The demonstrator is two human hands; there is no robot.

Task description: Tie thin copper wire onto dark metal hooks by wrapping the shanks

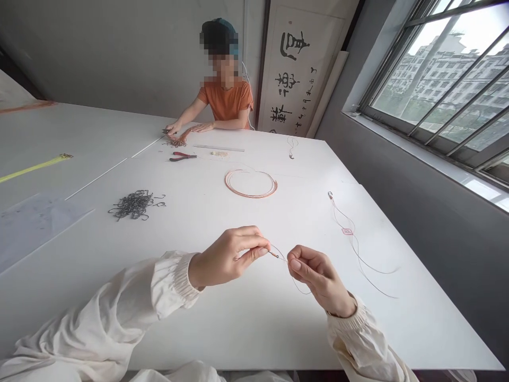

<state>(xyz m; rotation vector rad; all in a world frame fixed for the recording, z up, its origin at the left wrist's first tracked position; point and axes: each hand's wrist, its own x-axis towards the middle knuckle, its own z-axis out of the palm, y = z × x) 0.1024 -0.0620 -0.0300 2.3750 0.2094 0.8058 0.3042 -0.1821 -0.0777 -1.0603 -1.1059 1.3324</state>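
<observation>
Grey wire point(293, 277) spans left hand point(226, 259) and right hand point(320, 277), fingers point(254, 242) clamped on it.

Black Chinese brush calligraphy on the wall scroll point(295, 69), characters not clearly legible

1. A thin, pale, flexible wire point(299, 283) sags in a shallow loop at lower centre of the frame, held up in the air.
2. A tiny dark metal piece point(274, 254) sits on it just beyond my left fingertips point(260, 245), too small to make out its shape.
3. The wire also runs into my right fingertips point(293, 263).
</observation>
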